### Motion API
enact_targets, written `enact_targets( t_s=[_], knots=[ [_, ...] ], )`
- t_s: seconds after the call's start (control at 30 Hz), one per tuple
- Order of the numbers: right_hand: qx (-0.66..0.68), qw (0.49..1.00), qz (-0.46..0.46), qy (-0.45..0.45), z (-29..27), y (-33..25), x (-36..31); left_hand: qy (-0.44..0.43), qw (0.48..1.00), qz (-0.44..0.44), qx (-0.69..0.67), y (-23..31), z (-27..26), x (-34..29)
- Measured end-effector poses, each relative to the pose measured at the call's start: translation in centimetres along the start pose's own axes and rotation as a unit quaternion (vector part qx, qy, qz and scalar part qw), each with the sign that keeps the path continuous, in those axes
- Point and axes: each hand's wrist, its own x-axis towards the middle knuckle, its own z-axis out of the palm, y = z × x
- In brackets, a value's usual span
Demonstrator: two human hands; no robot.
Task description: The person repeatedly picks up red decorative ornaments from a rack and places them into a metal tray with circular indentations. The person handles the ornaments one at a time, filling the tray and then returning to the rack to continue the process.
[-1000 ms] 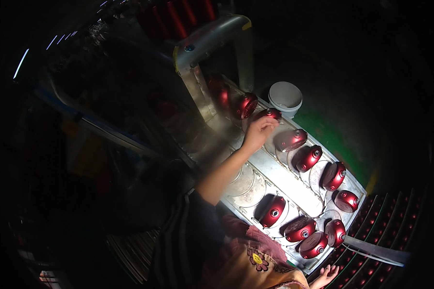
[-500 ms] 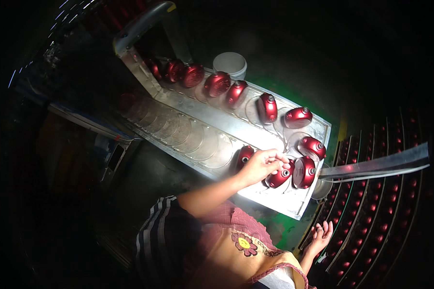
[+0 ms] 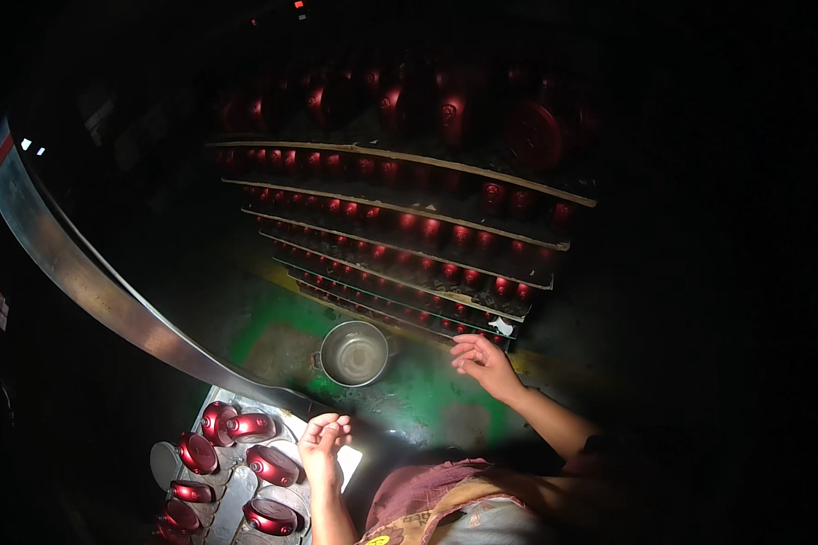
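Note:
My left hand [image 3: 324,445] is at the right edge of a metal-topped line table [image 3: 236,504], close beside a glossy red rounded shell [image 3: 273,464]. Its fingers curl loosely, and nothing shows in them. My right hand [image 3: 484,365] reaches out in front of the racks with its fingers apart and holds nothing. Several more red shells lie along the table, among them one [image 3: 270,516] nearer me and one [image 3: 198,452] on the far side. Each has a small round fitting on it.
Long shelves [image 3: 400,195] full of red shells rise ahead, the upper ones dim. A round metal pot [image 3: 354,353] stands on the green-patched floor between table and shelves. A curved metal strip [image 3: 109,300] arches from the table's end toward the far left.
My view has swung right, from the table to the shelves. My left hand has come away from the red shells to the table's edge. My right hand has risen and reaches toward the shelves.

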Motion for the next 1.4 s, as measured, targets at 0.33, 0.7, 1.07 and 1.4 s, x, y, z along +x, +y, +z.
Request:
enact_targets(
  t_s=[0.33, 0.7, 1.07, 1.4],
  knots=[
    [-0.13, 0.969, -0.164, 0.13, -8.8, -14.7, 3.8, -0.123, 0.983, 0.113, 0.075, 5.7, 10.4, 18.6],
    [-0.37, 0.858, -0.284, 0.217, -7.9, -25.6, 15.0, -0.112, 0.805, 0.534, 0.236, 26.3, 26.1, 41.8],
    [-0.518, 0.731, -0.374, 0.24, -14.0, -27.9, 14.3, -0.067, 0.648, 0.518, 0.554, 27.2, 34.1, 47.2],
    [-0.653, 0.638, -0.286, 0.293, -16.5, -26.7, 13.2, -0.031, 0.887, 0.454, -0.082, 22.3, 22.1, 40.6]
  ],
)
